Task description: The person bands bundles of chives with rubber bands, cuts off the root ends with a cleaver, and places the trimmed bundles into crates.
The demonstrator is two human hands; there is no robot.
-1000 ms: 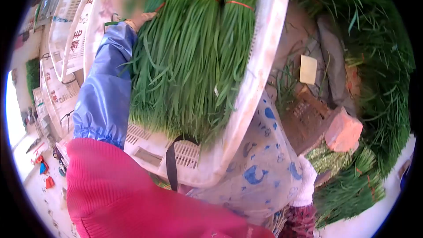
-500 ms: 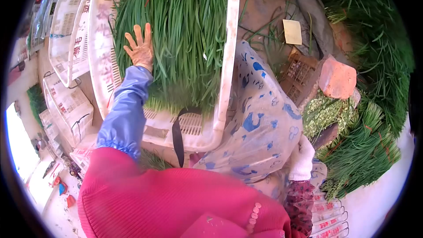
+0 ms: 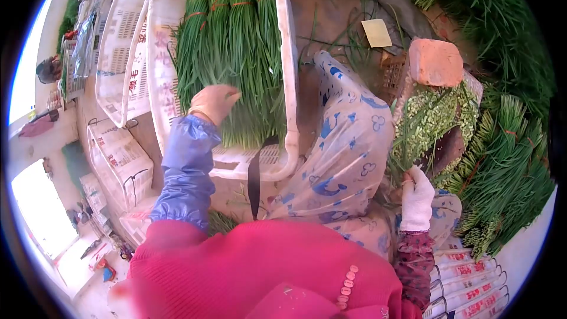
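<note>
Several green leafy bundles (image 3: 242,65), tied with red bands, lie side by side in a white plastic crate (image 3: 289,82). Over their lower left part is my left hand (image 3: 214,103), bare and below a blue sleeve cover, with its fingers curled together; whatever it may pinch is too blurred to make out. My right hand (image 3: 417,196), in a white glove with bare fingertips, is closed around a few thin green blades (image 3: 399,162) beside my covered knee. Chopped green pieces (image 3: 434,118) lie just above that hand, in front of a reddish brick (image 3: 436,62).
More tied green bundles (image 3: 502,165) lie at the right, below a large leafy heap (image 3: 502,41). Other white crates (image 3: 121,53) stand at the left. A yellowish block (image 3: 376,33) rests on the brown ground. Stacked white crates (image 3: 472,283) are at lower right.
The view has shifted. My left hand moved from the crate's left side down over the leaves, and its spread fingers closed. My right hand came into fuller view, holding green blades.
</note>
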